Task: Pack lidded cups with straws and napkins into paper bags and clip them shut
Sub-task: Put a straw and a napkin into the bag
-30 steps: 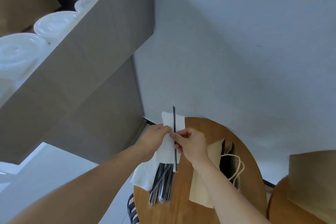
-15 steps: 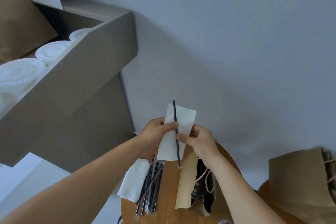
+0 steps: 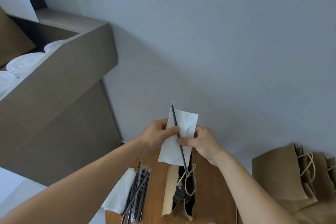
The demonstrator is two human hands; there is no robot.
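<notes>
Paper bag (image 3: 168, 191): lidded cup (image 3: 179, 193) seemingly inside. Above it, left hand (image 3: 156, 136), right hand (image 3: 201, 143) pinch napkin (image 3: 187, 123) with straw (image 3: 175, 120); insertion, clipping pending.

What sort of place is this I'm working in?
Probably a drinks shop or cafe packing corner, though it may be staged: lidded cups lined up on a grey shelf, a pile of wrapped straws on the wooden table, and handled brown paper bags nearby.

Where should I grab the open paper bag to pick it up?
Probably take the twine handle at the open paper bag's mouth, coming from above: the bag stands upright on the table, and the loop lies free across its top.
</notes>
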